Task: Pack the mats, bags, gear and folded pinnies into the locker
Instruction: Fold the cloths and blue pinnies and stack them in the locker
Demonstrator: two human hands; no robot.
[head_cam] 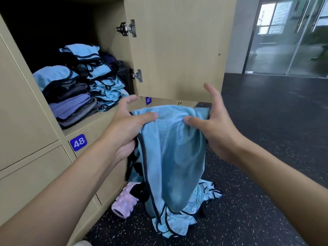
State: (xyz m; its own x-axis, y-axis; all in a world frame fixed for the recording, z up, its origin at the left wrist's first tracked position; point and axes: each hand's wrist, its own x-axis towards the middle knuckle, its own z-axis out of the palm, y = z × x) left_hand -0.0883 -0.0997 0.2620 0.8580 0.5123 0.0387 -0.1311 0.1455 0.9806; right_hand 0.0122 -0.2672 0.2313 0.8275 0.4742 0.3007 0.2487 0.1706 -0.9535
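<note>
Up on the left, inside the open beige wooden locker (110,32), we see stacks of folded light-blue mesh pinnies with dark trim (99,71) beside and atop folded grey and purple mats (71,103), with a dark bottle (123,71) tucked at the back. Just in front of the locker, our left hand (127,126) and right hand (218,126) each grip the top edge of one more light-blue pinny (170,148), thumbs pressed on the cloth, so it hangs unfolded between them. Below, on the speckled black floor (266,157), a lilac ridged foam roller (124,203) and a heap of loose blue pinnies (177,226) lie unpacked, so we judge the job well advanced but unfinished.
</note>
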